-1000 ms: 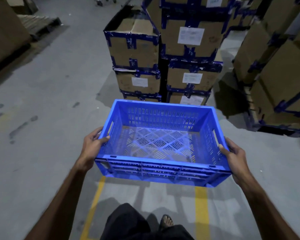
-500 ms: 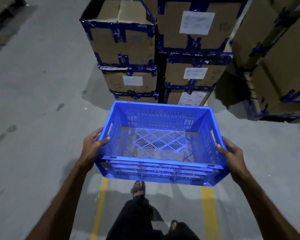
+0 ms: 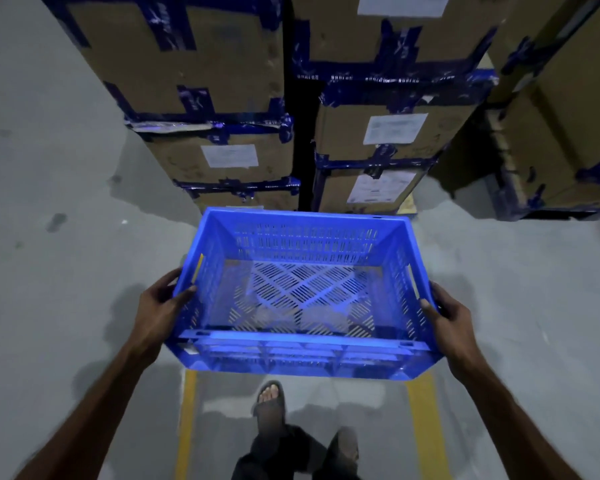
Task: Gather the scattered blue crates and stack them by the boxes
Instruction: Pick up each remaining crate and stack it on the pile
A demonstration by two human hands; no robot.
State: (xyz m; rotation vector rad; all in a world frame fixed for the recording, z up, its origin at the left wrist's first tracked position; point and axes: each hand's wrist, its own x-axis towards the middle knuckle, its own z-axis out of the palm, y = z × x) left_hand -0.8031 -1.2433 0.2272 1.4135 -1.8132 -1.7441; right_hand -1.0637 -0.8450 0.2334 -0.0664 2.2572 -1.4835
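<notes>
No text can be read: white paper labels (image 3: 396, 128) on the stacked brown cardboard boxes (image 3: 392, 133) are blurred (blue tape print too).

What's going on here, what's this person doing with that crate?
A person is carrying an empty blue crate with both bare hands: the left hand grips its left side wall, the right hand its right side wall. The crate is held above the concrete floor, right in front of stacked cardboard boxes sealed with blue tape. No other crate is in view, so it has not been stacked yet.
</notes>
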